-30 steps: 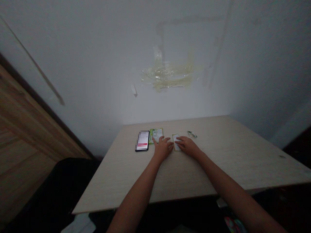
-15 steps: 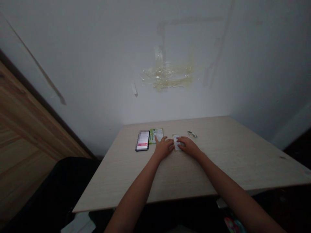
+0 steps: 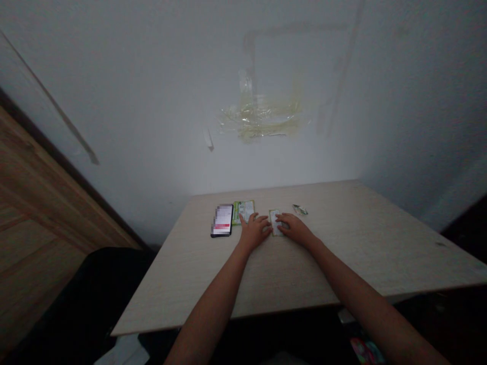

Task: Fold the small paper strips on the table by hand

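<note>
A small pale printed paper (image 3: 274, 218) with a yellowish edge lies flat on the table between my hands. My right hand (image 3: 294, 228) rests on its right part with fingers spread and bent. My left hand (image 3: 255, 230) lies on the table at the paper's left edge, its fingers apart and the fingertips touching or nearly touching the paper. Beyond my left hand is a green and white printed packet (image 3: 244, 210), partly covered by the thumb. A phone (image 3: 222, 221) with a lit screen lies left of the packet.
A small crumpled wrapper scrap (image 3: 300, 209) lies beyond my right hand. The light wooden table (image 3: 361, 243) meets a wall (image 3: 171, 101) with peeling tape (image 3: 262, 119). A wooden panel (image 3: 34, 187) stands at the left, with a dark shape beside it.
The view has shifted very slightly. My left hand's fingers have spread a little more; the paper and my right hand stay in place.
</note>
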{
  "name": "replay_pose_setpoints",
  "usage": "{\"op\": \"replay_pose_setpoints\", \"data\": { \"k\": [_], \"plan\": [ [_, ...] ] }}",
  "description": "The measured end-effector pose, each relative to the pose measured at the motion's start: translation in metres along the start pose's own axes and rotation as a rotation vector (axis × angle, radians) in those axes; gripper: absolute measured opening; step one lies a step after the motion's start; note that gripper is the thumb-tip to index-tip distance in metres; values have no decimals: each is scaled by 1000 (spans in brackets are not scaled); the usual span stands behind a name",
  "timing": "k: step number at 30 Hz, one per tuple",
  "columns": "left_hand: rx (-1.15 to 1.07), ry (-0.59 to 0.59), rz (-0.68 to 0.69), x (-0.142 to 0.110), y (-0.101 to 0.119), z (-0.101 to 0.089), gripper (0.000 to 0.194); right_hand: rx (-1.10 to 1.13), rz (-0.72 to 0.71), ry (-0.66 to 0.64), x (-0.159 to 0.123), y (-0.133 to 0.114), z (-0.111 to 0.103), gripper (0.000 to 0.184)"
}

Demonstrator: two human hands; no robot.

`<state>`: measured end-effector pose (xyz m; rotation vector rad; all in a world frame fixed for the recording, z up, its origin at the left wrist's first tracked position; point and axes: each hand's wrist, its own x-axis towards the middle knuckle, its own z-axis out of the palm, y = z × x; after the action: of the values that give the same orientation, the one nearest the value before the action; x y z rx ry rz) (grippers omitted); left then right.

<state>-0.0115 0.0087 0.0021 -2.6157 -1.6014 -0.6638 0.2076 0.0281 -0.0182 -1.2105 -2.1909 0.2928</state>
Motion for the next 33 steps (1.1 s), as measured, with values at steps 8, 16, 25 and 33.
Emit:
{"op": "replay_pose_setpoints", "data": {
  "k": [8, 16, 25, 33],
  "plan": [
    [10, -6, -9, 1, -1, 2, 21, -8, -2, -7, 1, 2, 1, 34],
    [-7, -7, 0, 1, -1, 1, 21, -17, -4, -14, 1, 0, -1, 34],
    [-12, -19, -4, 1, 0, -1, 20, -25, -11, -15, 2, 4, 2, 34],
    [-1, -25, 1, 1, 0, -2, 21, -8, -15, -16, 2, 6, 3, 33]
  ]
}}
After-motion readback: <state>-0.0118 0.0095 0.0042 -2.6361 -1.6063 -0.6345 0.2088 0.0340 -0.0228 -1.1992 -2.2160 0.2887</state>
